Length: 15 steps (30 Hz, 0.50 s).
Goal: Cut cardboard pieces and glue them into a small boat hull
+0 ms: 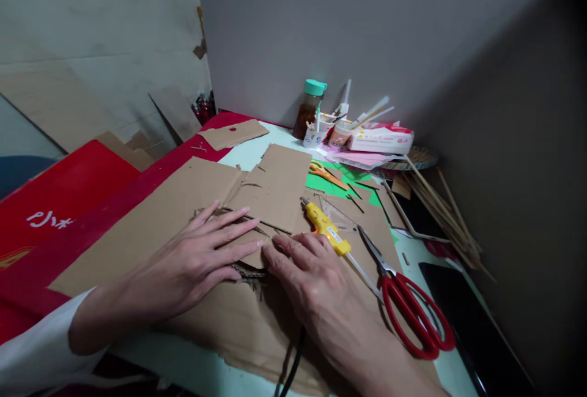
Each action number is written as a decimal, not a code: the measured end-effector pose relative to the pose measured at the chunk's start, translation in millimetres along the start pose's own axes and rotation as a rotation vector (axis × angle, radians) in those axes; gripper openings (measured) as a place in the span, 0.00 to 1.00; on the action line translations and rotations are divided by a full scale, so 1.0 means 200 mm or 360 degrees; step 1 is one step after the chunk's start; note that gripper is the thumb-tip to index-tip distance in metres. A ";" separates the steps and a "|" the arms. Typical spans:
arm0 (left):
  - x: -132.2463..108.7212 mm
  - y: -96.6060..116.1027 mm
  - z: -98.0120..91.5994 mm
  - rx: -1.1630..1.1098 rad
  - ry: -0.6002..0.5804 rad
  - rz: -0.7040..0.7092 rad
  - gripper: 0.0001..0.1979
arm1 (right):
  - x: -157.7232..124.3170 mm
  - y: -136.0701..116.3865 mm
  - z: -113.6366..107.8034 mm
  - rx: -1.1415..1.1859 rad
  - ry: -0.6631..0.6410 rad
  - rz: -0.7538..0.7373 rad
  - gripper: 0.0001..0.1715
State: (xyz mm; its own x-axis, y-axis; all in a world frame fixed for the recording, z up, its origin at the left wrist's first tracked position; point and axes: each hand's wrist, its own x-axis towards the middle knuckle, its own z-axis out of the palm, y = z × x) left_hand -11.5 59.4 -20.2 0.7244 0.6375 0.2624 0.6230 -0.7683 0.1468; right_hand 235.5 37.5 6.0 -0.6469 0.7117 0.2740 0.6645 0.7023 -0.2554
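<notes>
My left hand (208, 254) lies flat with its fingers spread over a small cardboard piece (254, 259) with a curved edge. My right hand (307, 262) rests at the right end of that piece, fingertips bent down on it and close to my left fingertips; what lies beneath them is hidden. Both hands are above a large cardboard sheet (215, 326). Just beyond my right hand is a yellow glue gun (328, 227), its nozzle pointing away to the left. Red-handled scissors (403, 305) lie to the right, blades partly open.
Orange scissors (329, 175) lie on green paper (321, 185) farther back. A bottle (308, 112), cups and a tissue pack (380, 139) stand at the rear. Wooden sticks (440, 216), a tablet (419, 213) and a black device (472, 330) are at the right. A dark cable (295, 363) runs near my right wrist.
</notes>
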 end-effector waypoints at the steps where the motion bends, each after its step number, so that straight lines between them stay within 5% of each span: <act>1: 0.00 0.00 0.00 -0.0010 0.0015 0.0007 0.24 | 0.00 0.00 0.01 0.0017 0.0042 -0.0020 0.15; 8: -0.01 0.02 0.04 -0.0137 0.0175 -0.0090 0.20 | 0.00 0.00 0.05 0.0132 0.0118 -0.0135 0.18; 15: 0.03 0.00 -0.03 -0.0128 0.0068 -0.0058 0.18 | -0.01 -0.02 0.06 0.0082 -0.0004 -0.0106 0.22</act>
State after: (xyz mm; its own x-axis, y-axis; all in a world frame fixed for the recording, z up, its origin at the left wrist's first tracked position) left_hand -8.9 61.7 -13.2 0.6872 0.6635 0.2957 0.6217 -0.7478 0.2330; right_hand 228.5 33.8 -5.0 -0.6899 0.6635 0.2894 0.6001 0.7479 -0.2840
